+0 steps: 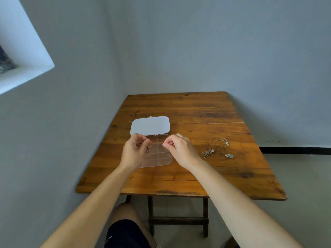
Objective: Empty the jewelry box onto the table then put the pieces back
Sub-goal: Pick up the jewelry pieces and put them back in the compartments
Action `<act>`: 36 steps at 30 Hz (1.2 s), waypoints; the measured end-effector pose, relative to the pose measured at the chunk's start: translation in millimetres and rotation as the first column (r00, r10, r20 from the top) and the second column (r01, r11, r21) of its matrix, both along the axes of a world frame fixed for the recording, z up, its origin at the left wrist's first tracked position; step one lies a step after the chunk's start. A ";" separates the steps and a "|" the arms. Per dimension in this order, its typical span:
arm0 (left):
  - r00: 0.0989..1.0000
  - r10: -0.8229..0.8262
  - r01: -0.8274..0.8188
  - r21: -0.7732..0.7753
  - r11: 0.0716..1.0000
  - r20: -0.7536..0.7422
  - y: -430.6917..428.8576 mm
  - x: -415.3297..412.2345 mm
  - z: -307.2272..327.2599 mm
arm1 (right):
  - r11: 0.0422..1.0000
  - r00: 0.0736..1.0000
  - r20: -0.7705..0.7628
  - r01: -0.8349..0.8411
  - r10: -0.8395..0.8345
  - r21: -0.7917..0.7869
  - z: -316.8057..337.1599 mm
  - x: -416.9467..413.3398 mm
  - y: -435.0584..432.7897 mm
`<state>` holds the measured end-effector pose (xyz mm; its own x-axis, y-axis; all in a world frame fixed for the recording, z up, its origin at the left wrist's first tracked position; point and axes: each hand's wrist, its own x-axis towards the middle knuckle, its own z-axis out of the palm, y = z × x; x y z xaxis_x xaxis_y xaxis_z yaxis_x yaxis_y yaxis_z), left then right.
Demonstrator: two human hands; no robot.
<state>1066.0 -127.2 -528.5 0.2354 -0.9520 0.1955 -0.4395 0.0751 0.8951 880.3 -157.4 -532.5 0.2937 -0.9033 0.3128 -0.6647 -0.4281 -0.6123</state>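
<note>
One jewelry box (157, 154): clear plastic, divided into small compartments, lying open on the wooden table (179, 178). Its white lid (150, 125) is folded back flat on the far side of the box. No brand, label or writing can be read anywhere.

Two bare hands over the box. Left hand (133, 152): above the box's left edge, fingers curled inward and pinching a small silver piece (148, 149) that hangs just over a left compartment. Right hand (180, 150): above the box's right edge, thumb and forefinger pressed together at the tips; whether they hold a fine chain cannot be told.

Three loose jewelry items on the table, all to the right of the box and well apart from it: one thin chain with a pendant (222, 141), farthest back; one tangled silver cluster (207, 153), nearest the box; one small sparkling piece (229, 155), farthest right.

Left forearm covers the box's near-left corner. Grey walls behind the table; a knee in dark shorts (125, 231) below it.
</note>
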 end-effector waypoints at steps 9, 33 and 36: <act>0.993 0.028 -0.037 0.080 0.996 0.117 9.5 0.0 -22.0 | 0.994 1.000 -0.014 0.008 -0.007 0.108 -20.6 -6.8 -4.1; 0.823 -0.452 0.438 0.121 0.891 0.343 -19.7 -153.1 -34.8 | 0.831 0.852 -0.140 0.523 -0.504 0.191 -49.4 -182.3 25.2; 0.795 -0.474 0.443 0.171 0.880 0.378 -22.2 -159.6 -44.5 | 0.826 0.849 -0.167 0.527 -0.501 0.203 -55.5 -181.9 29.6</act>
